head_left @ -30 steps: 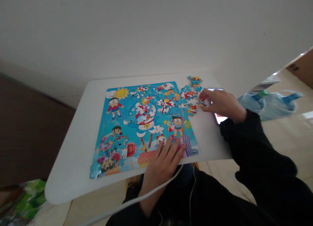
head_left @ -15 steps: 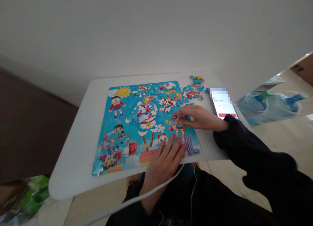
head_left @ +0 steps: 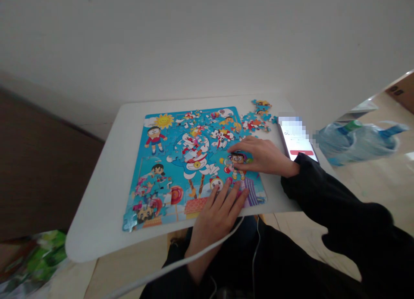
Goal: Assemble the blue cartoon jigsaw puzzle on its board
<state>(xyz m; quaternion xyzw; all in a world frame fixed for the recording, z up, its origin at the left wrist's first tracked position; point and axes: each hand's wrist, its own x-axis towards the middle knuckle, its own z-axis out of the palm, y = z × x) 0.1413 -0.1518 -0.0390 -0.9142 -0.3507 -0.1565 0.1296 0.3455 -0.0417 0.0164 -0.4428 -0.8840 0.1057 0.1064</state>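
Observation:
A blue cartoon jigsaw puzzle (head_left: 174, 174) lies on a small white table, mostly filled in, with some pieces overlapping on its left and upper parts. My left hand (head_left: 215, 217) rests flat on the lower right of the puzzle, fingers spread. Over its right side is my right hand (head_left: 258, 154), thumb and forefinger apart around a cartoon figure with glasses (head_left: 238, 159). The fingertips touch the puzzle surface there, and no loose piece shows between them. Several loose puzzle pieces (head_left: 255, 123) lie past the puzzle's upper right edge.
A phone (head_left: 297, 137) with a lit screen lies on the right of the white table (head_left: 97, 204). Large clear water bottles (head_left: 362, 139) stand on the floor to the right. A white cable (head_left: 181, 263) crosses in front of my left forearm. A wall (head_left: 207, 45) rises behind.
My right thumb and forefinger have spread from a closer pinch, and the figure's face now shows between them. My left hand stays in place.

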